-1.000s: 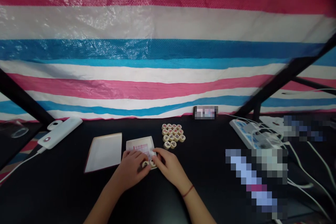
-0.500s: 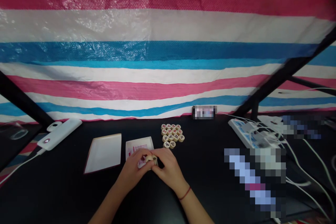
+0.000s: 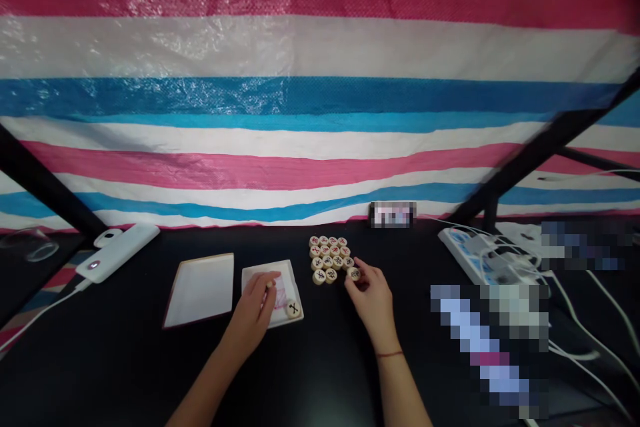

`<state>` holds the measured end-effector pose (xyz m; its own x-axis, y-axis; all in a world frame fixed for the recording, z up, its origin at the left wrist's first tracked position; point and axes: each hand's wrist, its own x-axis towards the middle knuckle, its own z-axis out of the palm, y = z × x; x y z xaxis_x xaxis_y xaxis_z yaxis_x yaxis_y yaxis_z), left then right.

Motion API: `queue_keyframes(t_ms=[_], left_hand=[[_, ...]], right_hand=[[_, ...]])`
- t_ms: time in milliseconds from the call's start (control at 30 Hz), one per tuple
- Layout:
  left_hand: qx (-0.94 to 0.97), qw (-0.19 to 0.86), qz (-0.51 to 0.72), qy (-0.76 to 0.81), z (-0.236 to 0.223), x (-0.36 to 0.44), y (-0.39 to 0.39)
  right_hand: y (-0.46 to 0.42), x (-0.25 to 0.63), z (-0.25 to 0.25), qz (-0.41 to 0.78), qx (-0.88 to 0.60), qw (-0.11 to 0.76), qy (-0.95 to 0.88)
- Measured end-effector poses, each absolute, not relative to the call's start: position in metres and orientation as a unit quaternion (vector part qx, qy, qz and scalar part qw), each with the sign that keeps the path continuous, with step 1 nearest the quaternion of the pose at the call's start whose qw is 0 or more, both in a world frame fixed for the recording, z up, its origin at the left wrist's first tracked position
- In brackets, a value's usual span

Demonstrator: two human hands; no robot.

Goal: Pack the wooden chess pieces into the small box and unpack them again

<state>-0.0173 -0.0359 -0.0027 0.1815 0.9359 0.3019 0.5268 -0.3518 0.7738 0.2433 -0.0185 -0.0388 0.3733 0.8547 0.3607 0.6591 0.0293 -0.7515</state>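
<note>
striped sheet [image 3: 300,47] | white device [image 3: 118,253] | power strip [image 3: 461,257] | black bar [image 3: 50,188]

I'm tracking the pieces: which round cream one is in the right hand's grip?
The round cream piece with a black character, pinched by the right hand, with a gap between it and the front row's two black-marked pieces.

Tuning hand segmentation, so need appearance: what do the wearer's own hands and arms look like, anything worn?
Left hand: bare, no glove; no band visible at the wrist. Right hand: also bare, with a thin, dark-red band around the wrist. No sleeves show on the visible forearms, and no cables or markings stand out.
</note>
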Motion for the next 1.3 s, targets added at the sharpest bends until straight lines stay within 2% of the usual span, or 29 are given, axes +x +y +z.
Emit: queue_keyframes(t_ms=[233, 300, 400, 500, 633, 833, 933, 1067, 1300], left_hand=[[0.724, 0.263, 0.388, 0.507, -0.013, -0.018, -0.034], [0.728, 0.254, 0.395, 0.499, -0.013, -0.017, -0.033], [0.738, 0.245, 0.39, 0.492, -0.011, -0.016, -0.035], [0.752, 0.234, 0.373, 0.49, -0.011, -0.013, -0.037], [0.793, 0.184, 0.351, 0.463, -0.019, -0.012, -0.042], [0.835, 0.107, 0.313, 0.439, -0.028, -0.01, -0.045], [0.838, 0.079, 0.31, 0.442, -0.023, -0.007, -0.044], [0.835, 0.059, 0.302, 0.457, -0.019, -0.007, -0.043], [0.836, 0.094, 0.281, 0.462, -0.022, -0.012, -0.041]], right_hand=[[-0.024, 0.234, -0.039, 0.117, -0.688, 0.359, -0.62], [-0.025, 0.232, -0.035, 0.097, -0.683, 0.371, -0.622], [-0.028, 0.221, -0.021, 0.08, -0.652, 0.436, -0.615], [-0.036, 0.198, -0.006, 0.144, -0.565, 0.483, -0.653], [-0.048, 0.164, 0.004, 0.247, -0.473, 0.443, -0.72], [-0.051, 0.15, 0.003, 0.266, -0.448, 0.453, -0.724], [-0.046, 0.163, 0.003, 0.233, -0.469, 0.488, -0.698], [-0.036, 0.198, -0.004, 0.143, -0.572, 0.532, -0.607], [-0.026, 0.237, -0.031, 0.1, -0.663, 0.432, -0.603]])
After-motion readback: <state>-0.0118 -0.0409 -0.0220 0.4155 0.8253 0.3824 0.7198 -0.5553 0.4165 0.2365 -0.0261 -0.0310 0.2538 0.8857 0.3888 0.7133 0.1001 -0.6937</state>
